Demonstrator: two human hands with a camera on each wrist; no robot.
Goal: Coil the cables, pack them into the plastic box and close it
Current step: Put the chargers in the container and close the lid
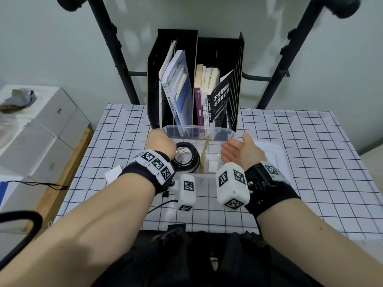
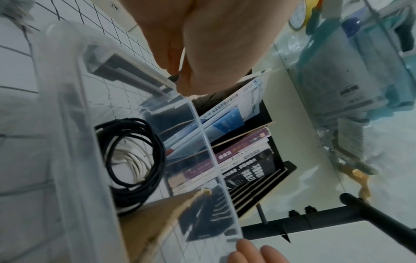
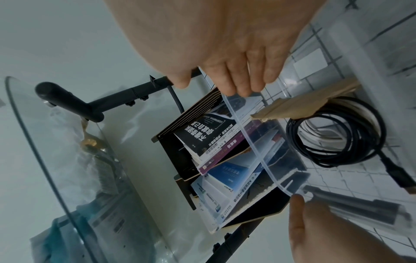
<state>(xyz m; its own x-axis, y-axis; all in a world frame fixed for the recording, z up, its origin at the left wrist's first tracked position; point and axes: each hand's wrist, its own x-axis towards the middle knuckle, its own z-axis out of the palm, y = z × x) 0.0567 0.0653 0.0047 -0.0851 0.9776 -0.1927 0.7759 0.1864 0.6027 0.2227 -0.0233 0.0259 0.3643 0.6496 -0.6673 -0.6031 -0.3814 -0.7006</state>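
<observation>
A clear plastic box [image 1: 199,127] stands open on the checkered table. Its left compartment holds a coiled black cable [image 1: 187,157] lying over a white cable [image 1: 184,151]. A brown cardboard divider [image 1: 204,156] stands beside them. My left hand [image 1: 160,141] grips the box's far left corner, fingers curled at the rim [image 2: 202,128]. My right hand [image 1: 238,150] is palm-up and open, its fingertips [image 3: 243,89] touching the far right rim [image 3: 254,147]. The black cable [image 3: 315,156] ends in a plug. The lid [image 1: 277,150] lies flat to the right of the box.
A black file holder [image 1: 194,79] full of books stands just behind the box. A black metal frame [image 1: 116,54] rises behind the table. White cartons [image 1: 41,131] are stacked to the left. A small white card [image 1: 113,174] lies by my left wrist.
</observation>
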